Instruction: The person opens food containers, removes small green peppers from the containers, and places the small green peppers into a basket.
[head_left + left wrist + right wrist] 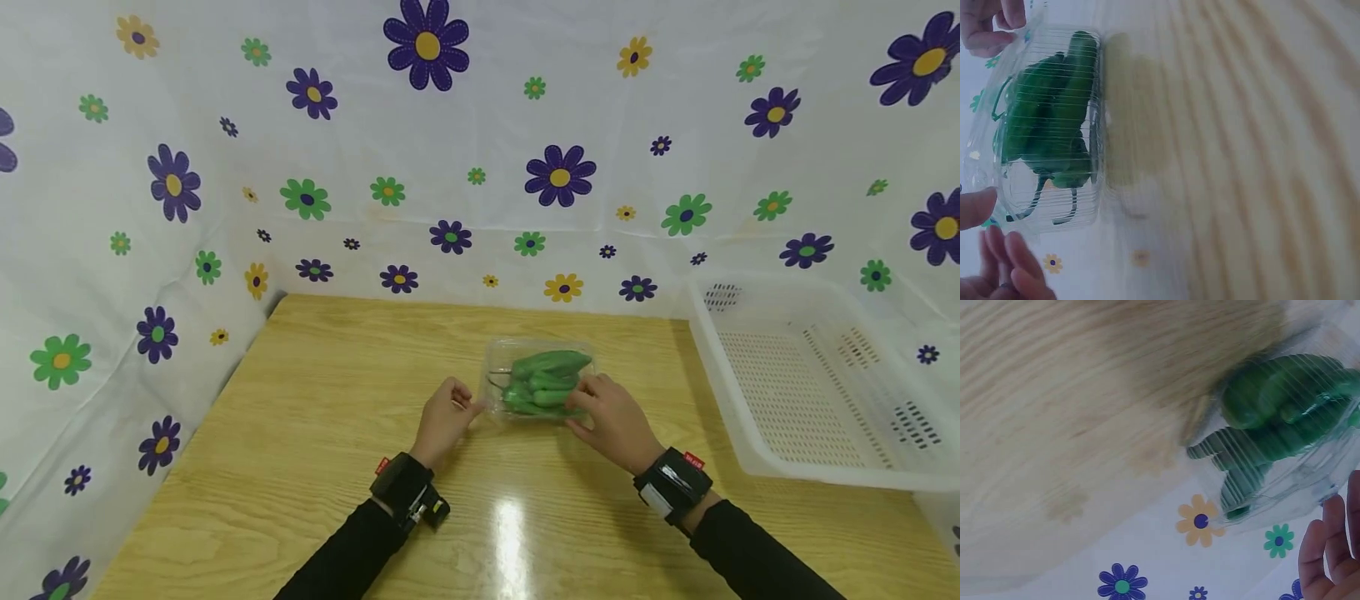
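Note:
A clear plastic container (495, 354) with ribbed walls lies on the table, holding several green peppers (551, 364). The peppers (1054, 106) show dark stems through the wall in the left wrist view. At the container's left front corner, my left hand (444, 421) pinches the rim between thumb and fingers. My right hand (617, 421) pinches the right front corner of the container (1254, 500), its fingers bent over the rim. Whether the lid is fastened cannot be told.
A white perforated plastic basket (720, 400) stands at the right side of the wooden table (337, 358). White cloth (480, 125) with printed flowers hangs behind and along the left side.

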Tool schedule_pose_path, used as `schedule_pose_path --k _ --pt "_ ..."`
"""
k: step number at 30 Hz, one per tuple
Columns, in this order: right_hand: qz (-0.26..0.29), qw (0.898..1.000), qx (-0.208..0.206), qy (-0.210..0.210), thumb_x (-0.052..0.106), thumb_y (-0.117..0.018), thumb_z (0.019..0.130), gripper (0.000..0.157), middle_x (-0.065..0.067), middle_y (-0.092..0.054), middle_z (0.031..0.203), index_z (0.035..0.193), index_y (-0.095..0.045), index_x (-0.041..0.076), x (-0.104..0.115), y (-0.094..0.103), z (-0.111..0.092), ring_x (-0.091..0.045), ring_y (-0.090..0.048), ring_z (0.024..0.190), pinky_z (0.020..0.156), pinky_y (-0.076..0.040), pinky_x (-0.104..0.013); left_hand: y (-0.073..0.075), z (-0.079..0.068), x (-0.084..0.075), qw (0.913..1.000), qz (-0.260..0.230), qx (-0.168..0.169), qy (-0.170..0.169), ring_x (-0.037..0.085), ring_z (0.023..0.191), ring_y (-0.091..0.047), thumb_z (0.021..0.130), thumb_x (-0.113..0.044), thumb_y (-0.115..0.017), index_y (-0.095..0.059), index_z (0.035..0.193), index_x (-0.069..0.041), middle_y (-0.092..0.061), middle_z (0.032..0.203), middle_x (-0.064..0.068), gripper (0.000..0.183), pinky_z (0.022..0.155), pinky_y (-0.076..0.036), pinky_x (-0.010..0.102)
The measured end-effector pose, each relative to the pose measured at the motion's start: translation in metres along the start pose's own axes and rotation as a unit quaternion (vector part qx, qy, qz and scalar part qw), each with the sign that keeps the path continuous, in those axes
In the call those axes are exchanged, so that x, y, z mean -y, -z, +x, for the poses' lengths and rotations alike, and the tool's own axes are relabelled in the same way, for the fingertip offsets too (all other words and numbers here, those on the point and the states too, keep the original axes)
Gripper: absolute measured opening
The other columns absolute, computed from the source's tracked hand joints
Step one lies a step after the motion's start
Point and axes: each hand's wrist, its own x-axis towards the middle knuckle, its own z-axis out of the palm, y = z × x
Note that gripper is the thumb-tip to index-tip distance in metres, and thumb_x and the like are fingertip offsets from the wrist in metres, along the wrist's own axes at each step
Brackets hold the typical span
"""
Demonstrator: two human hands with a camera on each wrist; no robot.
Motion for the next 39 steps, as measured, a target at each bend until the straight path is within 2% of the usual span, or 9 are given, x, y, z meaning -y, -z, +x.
schedule_pose_path --k 4,8,13,16,20,22,27,34,39 --pt "0.0 1.0 -0.002 -0.003 0.012 -0.086 0.064 0.026 0.0 -0.054 0.083 0.073 -0.062 0.014 -0.002 -0.002 -0.003 -0.014 -0.048 0.073 0.061 -0.042 -0.027 -0.003 -0.006 -0.005 0.9926 0.071 -0.046 -0.087 0.012 0.068 -0.052 0.085 -0.009 -0.07 -0.054 0.082 -0.011 -0.056 0.077 0.003 0.016 0.061 -0.043 0.024" --pt "-0.007 1.0 -0.006 -0.007 0.01 -0.086 0.064 0.023 -0.001 -0.054 0.084 0.071 -0.064 0.014 -0.002 -0.003 -0.003 -0.015 -0.05 0.076 0.063 -0.044 -0.028 -0.006 -0.016 -0.015 0.971 0.176 -0.059 -0.151 0.009 0.066 -0.049 0.082 -0.009 -0.072 -0.058 0.079 -0.016 -0.055 0.076 -0.002 0.016 0.059 -0.041 0.021" --pt "-0.013 1.0 -0.007 -0.01 0.009 -0.084 0.065 0.019 -0.002 -0.055 0.085 0.069 -0.065 0.013 -0.001 -0.003 -0.001 -0.015 -0.051 0.076 0.062 -0.045 -0.028 -0.011 -0.028 -0.027 0.9412 0.268 -0.013 -0.206 0.007 0.059 -0.045 0.082 -0.012 -0.073 -0.07 0.088 -0.016 -0.056 0.075 -0.004 0.008 0.051 -0.033 0.016" --pt "-0.015 1.0 -0.007 -0.012 0.009 -0.083 0.065 0.019 -0.002 -0.055 0.085 0.068 -0.065 0.012 0.001 -0.003 0.0 -0.015 -0.051 0.075 0.062 -0.045 -0.028 -0.015 -0.033 -0.034 0.9191 0.31 0.017 -0.242 0.008 0.059 -0.049 0.082 -0.014 -0.072 -0.073 0.1 -0.015 -0.059 0.077 -0.003 0.018 0.05 -0.034 0.016" --pt "-0.02 1.0 -0.01 -0.009 0.009 -0.083 0.065 0.019 -0.003 -0.056 0.085 0.067 -0.065 0.012 0.002 -0.003 0.0 -0.016 -0.052 0.076 0.064 -0.047 -0.029 -0.021 -0.033 -0.037 0.8897 0.375 0.03 -0.259 0.012 0.069 -0.059 0.083 -0.017 -0.071 -0.071 0.111 -0.016 -0.064 0.084 0.0 0.028 0.055 -0.045 0.021" --pt "-0.021 1.0 -0.012 -0.005 0.009 -0.083 0.065 0.019 -0.003 -0.057 0.085 0.067 -0.064 0.013 0.002 -0.004 0.001 -0.016 -0.053 0.076 0.064 -0.047 -0.029 -0.024 -0.032 -0.038 0.8799 0.398 0.032 -0.257 0.014 0.073 -0.063 0.083 -0.017 -0.071 -0.07 0.114 -0.016 -0.067 0.087 0.002 0.031 0.058 -0.049 0.024" --pt "-0.022 1.0 -0.017 0.004 0.009 -0.083 0.065 0.019 -0.003 -0.057 0.085 0.066 -0.064 0.013 0.003 -0.006 0.002 -0.017 -0.054 0.078 0.065 -0.048 -0.031 -0.033 -0.027 -0.04 0.8641 0.428 0.036 -0.262 0.016 0.077 -0.066 0.085 -0.018 -0.07 -0.069 0.112 -0.014 -0.069 0.091 0.002 0.027 0.06 -0.052 0.027" --pt "0.003 1.0 -0.013 0.003 0.007 -0.083 0.065 0.021 -0.009 -0.061 0.099 0.069 -0.063 0.013 -0.001 -0.006 -0.001 -0.025 -0.059 0.096 0.082 -0.052 -0.038 -0.038 -0.017 -0.038 0.8543 0.427 -0.004 -0.297 0.013 0.061 -0.061 0.078 -0.015 -0.071 -0.067 0.08 -0.015 -0.064 0.069 -0.003 0.005 0.045 -0.042 0.025" --pt "0.006 1.0 -0.004 0.004 0.007 -0.085 0.064 0.023 -0.012 -0.062 0.11 0.074 -0.065 0.013 -0.003 -0.003 -0.004 -0.027 -0.06 0.104 0.089 -0.052 -0.038 -0.038 -0.011 -0.038 0.8294 0.449 -0.027 -0.332 0.011 0.06 -0.058 0.077 -0.014 -0.072 -0.067 0.073 -0.017 -0.064 0.067 -0.005 0.006 0.047 -0.042 0.023"
